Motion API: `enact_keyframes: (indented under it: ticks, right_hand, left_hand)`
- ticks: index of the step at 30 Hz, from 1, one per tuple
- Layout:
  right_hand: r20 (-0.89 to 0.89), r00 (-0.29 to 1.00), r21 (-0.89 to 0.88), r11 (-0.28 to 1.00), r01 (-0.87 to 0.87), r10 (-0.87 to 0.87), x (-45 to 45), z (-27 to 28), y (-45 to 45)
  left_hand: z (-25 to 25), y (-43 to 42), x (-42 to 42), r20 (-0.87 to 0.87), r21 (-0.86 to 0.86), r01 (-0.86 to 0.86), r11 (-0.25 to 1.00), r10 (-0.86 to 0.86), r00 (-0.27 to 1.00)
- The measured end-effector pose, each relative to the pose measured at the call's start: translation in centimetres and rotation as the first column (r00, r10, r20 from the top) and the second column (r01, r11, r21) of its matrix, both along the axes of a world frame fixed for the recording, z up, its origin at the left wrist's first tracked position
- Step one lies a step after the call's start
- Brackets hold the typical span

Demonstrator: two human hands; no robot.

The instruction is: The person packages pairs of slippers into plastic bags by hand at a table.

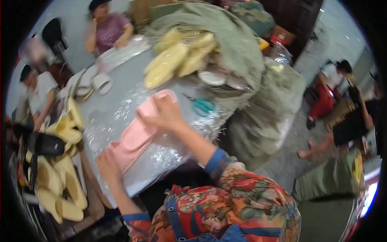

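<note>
Pink slippers (137, 135) with ribbed straps lie at a slant over the plastic-covered table (107, 121), seemingly a pair set end to end. My left hand (109, 167) is closed on their lower end, by the table's near edge. Around the upper end, near the strap, my right hand (166, 115) is wrapped. A little right of that hand lies a pair of scissors (203, 106) with teal handles, touched by neither hand. Where one slipper stops and the other starts is hard to make out.
Plastic-wrapped yellow slippers (171, 60) spill from a green sack (231, 40) at the table's back. White slippers (102, 83) sit at the left edge, beside piled yellow slippers (69, 181) and a black slipper (46, 144). Other people sit left and right.
</note>
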State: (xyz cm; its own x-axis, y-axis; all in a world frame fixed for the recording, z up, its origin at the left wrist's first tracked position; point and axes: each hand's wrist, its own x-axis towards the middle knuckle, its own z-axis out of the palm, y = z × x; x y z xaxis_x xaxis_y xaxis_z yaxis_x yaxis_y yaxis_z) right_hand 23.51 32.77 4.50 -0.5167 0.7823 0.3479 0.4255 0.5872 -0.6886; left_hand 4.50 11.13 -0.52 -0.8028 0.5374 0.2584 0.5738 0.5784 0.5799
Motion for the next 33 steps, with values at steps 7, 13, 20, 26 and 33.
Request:
enact_keyframes:
  ticks: [7, 13, 20, 26, 33]
  right_hand:
    - [0.034, 0.997, -0.162, 0.985, -0.062, 0.068, -3.4, -2.8, -2.6]
    - [-0.068, 0.982, -0.143, 0.973, -0.182, 0.174, -4.9, -2.7, -5.9]
    - [-0.105, 0.972, -0.113, 0.968, -0.224, 0.212, -7.0, -5.0, -6.9]
    - [-0.309, 0.93, 0.252, 0.96, -0.122, 0.199, -7.0, -8.8, -7.4]
    - [-0.393, 0.873, 0.353, 0.924, -0.147, 0.289, -6.4, -9.4, -7.1]
  left_hand:
    - [-2.5, -2.4, -1.8, -0.172, 0.052, 0.255, 0.966, -0.243, 0.955]
    - [-3.5, -2.2, -2.2, -0.227, 0.087, 0.25, 0.964, -0.225, 0.948]
    - [-3.7, -2.2, -1.8, -0.282, 0.045, 0.202, 0.978, -0.182, 0.942]
    - [-3.8, -2.4, -1.5, -0.501, 0.033, 0.267, 0.963, -0.215, 0.838]
    - [-1.8, -2.0, 0.8, -0.645, -0.155, 0.492, 0.856, -0.465, 0.606]
